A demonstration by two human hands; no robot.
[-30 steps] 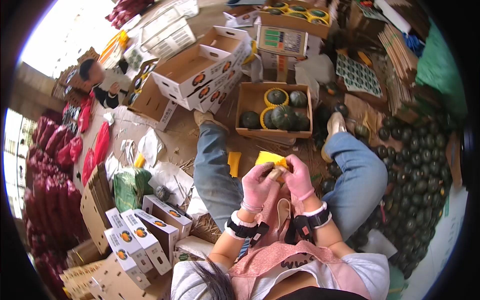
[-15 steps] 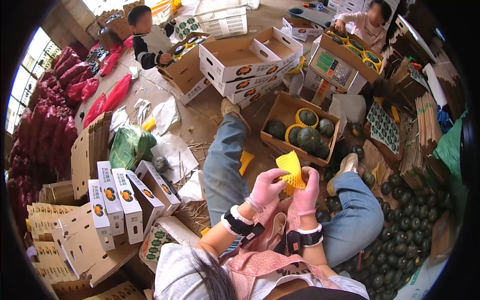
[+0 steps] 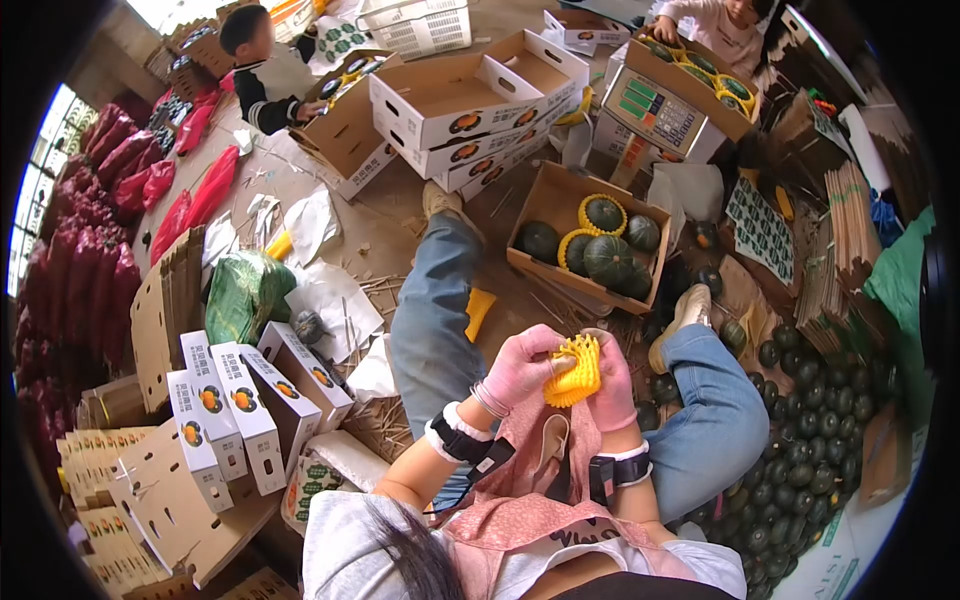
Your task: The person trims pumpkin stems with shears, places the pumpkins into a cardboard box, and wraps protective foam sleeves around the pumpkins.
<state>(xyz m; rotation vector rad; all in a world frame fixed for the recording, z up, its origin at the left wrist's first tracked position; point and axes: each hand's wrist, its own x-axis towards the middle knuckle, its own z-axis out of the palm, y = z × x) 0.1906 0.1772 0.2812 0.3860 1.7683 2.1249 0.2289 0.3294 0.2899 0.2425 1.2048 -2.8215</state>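
Both my hands wear pink gloves and hold a yellow foam net sleeve (image 3: 574,374) in front of my lap. My left hand (image 3: 522,368) pinches its left side with thumb and fingers. On the other side, my right hand (image 3: 610,385) is closed around the sleeve's edge, its fingers partly hidden. The sleeve is bunched into a short, rounded shape. Just beyond my hands stands an open cardboard box (image 3: 588,283) with several dark green pumpkins (image 3: 608,260), two of them wrapped in yellow netting.
Loose pumpkins (image 3: 800,450) are heaped at my right. White printed cartons (image 3: 245,410) stand at my left, and stacked open cartons (image 3: 440,130) lie ahead. A scale (image 3: 650,115) carries a filled box. Two other people are beside boxes at the back.
The foam sleeve has gone from a long, flared shape to a shorter, bunched one. My hands have moved slightly down, and the whole view has shifted a little.
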